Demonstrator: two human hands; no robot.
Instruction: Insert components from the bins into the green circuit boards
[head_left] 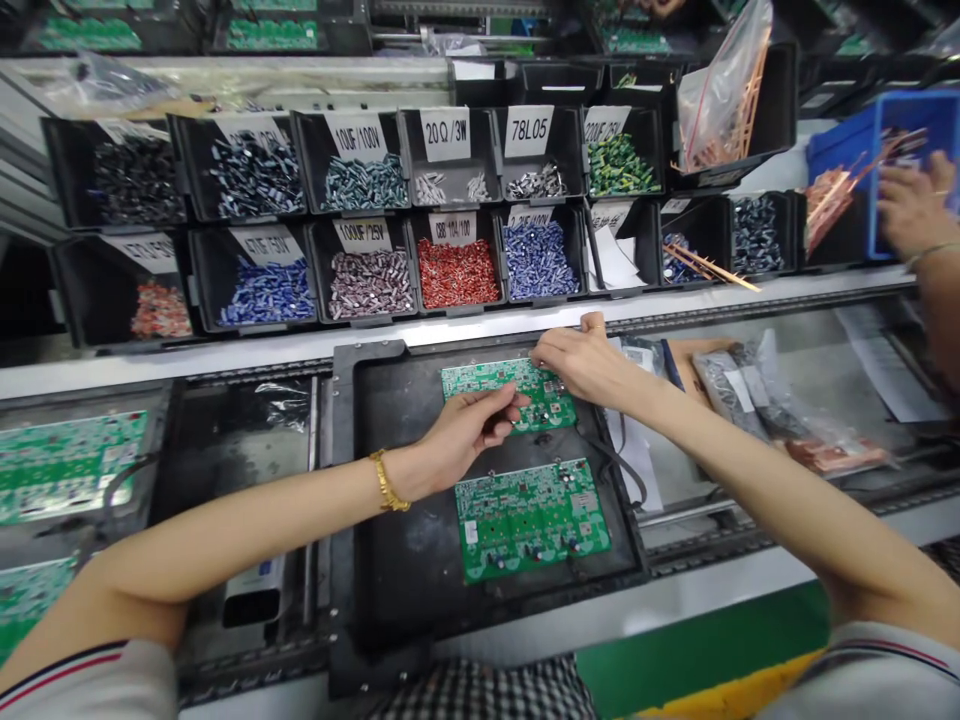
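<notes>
Your left hand point(469, 430) hangs over the near edge of the far board point(551, 403), thumb and fingertips drawn together; whether that grip has a small part in it, you cannot tell from here. Your right hand point(581, 358) is at the same board's far right corner, fingers bent down towards it; its grip is partly hidden by the hand itself, so you cannot tell whether it is closed on anything.

The far board lies in the black tray point(405, 520), with the near board point(523, 510) apart from it on your side. The tray probably keeps both flat and in place, leaving your two hands free to meet over one board. The black bins point(97, 290) stand in rows just beyond, tilted and labelled, likely so you can read and reach into them easily.

Both boards lie part-side up, long axis running left to right, the right end slightly farther from you. The near board has its pale label point(471, 532) at the left end and its dark round parts point(534, 552) along your edge. Off to the right, a co-worker's hand point(919, 200) is at the blue bin point(840, 140).
</notes>
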